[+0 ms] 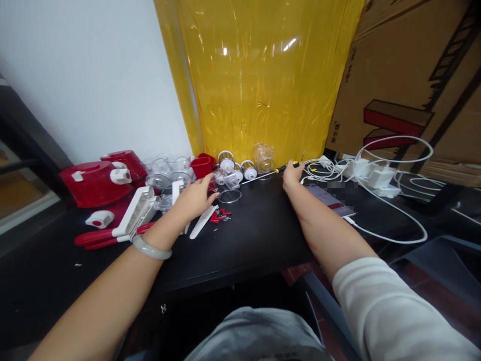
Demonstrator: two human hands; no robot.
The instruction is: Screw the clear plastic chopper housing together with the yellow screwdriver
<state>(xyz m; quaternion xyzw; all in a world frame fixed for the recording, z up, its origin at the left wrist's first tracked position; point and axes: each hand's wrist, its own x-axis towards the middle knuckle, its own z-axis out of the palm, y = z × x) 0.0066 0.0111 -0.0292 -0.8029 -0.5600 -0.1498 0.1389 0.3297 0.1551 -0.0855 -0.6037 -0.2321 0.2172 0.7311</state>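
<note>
My right hand [292, 175] is closed around the black-and-yellow handle of a screwdriver [281, 169] at the back of the table. The screwdriver's thin shaft points left, low over the tabletop. On the left, my left hand [195, 198] has thumb and fingers apart and holds nothing that I can see. Under and beside it are a flat white strip [203, 222], small red pieces with screws [219, 216] and a clear round part [230, 196]. Just beyond its fingertips stand a red plastic cup-like part [203, 164] and white-ended cylinders [226, 161].
Large red housings [95, 184] and a white part with red handles [131, 215] lie at the left, near clear plastic cups [180, 175]. To the right are a tablet [326, 198], white cables and chargers [381, 178]. A yellow sheet [263, 85] and a cardboard box [398, 75] stand behind.
</note>
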